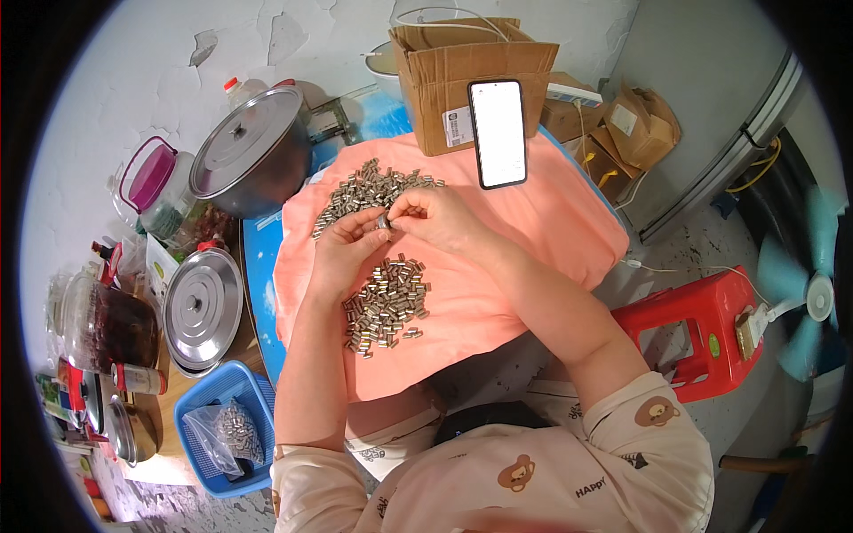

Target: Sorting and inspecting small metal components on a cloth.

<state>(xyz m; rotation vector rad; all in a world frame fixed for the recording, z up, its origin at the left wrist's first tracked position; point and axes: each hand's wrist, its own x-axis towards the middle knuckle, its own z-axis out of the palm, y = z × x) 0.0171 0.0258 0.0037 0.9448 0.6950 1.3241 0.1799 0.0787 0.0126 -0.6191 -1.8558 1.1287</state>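
Two piles of small metal cylinders lie on a peach-coloured cloth: the far pile (373,189) and the near pile (387,305). Between them my left hand (345,244) pinches one small metal cylinder (382,221) with thumb and forefinger. My right hand (433,216) meets it there, its fingertips closed together at the same cylinder. Whether the right fingers hold a separate small part is too small to tell. The peach cloth (480,293) covers most of the table and hangs toward my lap.
A phone (499,133) leans on a cardboard box (435,71) at the back. Left stand a large lidded pot (253,142), a steel lid (203,306) and a blue basket (200,453) holding a bag of metal pieces. Right are a red stool (684,329) and a fan (817,293).
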